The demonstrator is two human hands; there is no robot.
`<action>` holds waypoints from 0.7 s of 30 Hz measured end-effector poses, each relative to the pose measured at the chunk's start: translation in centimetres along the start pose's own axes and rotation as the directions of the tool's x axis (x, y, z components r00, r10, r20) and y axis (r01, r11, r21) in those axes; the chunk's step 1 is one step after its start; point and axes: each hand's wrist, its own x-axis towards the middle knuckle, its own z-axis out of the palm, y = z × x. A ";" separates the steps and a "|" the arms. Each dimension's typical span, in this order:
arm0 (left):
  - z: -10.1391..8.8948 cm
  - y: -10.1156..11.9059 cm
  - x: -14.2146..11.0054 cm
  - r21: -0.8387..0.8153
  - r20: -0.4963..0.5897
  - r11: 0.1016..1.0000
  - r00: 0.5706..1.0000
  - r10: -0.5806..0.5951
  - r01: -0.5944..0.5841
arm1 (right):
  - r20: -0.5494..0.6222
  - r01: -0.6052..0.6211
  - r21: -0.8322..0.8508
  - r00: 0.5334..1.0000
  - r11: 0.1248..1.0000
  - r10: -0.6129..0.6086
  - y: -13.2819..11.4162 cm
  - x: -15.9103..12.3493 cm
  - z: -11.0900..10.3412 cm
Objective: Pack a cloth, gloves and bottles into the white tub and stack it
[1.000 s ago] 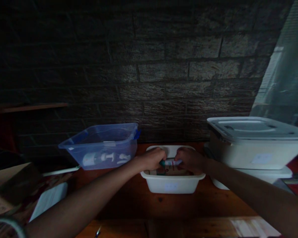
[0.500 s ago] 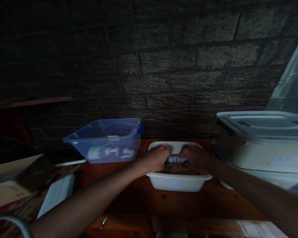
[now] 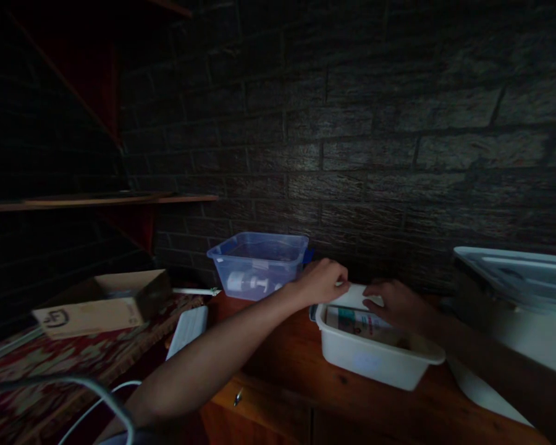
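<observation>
A white plastic bin (image 3: 375, 357) stands on the wooden tabletop, a packet with green and white print and red lettering (image 3: 359, 322) lying in it. My left hand (image 3: 325, 282) is over the bin's back left corner, fingers loosely bent and apart, with nothing visible in them. Above the bin's back part, my right hand (image 3: 393, 301) has thumb and fingers spread, close to the packet and not gripping it. To the left is a clear blue plastic bin (image 3: 241, 262) with white pump bottles (image 3: 246, 282) showing through its wall.
A lidded storage box (image 3: 514, 321) stands at the right. On the left, an open cardboard box (image 3: 92, 315) rests on a patterned cloth (image 3: 23, 386), near a white flat object (image 3: 188, 330). A shelf (image 3: 97, 199) juts from the dark brick wall (image 3: 352, 167).
My view has turned left. Both hands have let go of the packet, which now lies in the white bin. They have risen towards the bin's back edge.
</observation>
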 end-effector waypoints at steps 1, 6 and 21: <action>-1.1 -0.9 -0.1 0.012 -0.039 1.000 0.999 0.001 -0.001 | -0.020 0.024 -0.003 1.000 1.000 -0.024 -0.6 0.8 -0.5; -6.0 -7.0 -0.6 0.075 -0.198 0.990 0.975 -0.103 0.120 | -0.106 0.122 -0.024 0.987 0.992 -0.124 -5.7 6.2 -2.9; -6.2 -22.3 -1.6 0.144 0.362 0.891 0.815 -0.452 0.430 | 0.272 0.164 0.018 0.948 0.986 -0.163 -16.4 27.1 0.6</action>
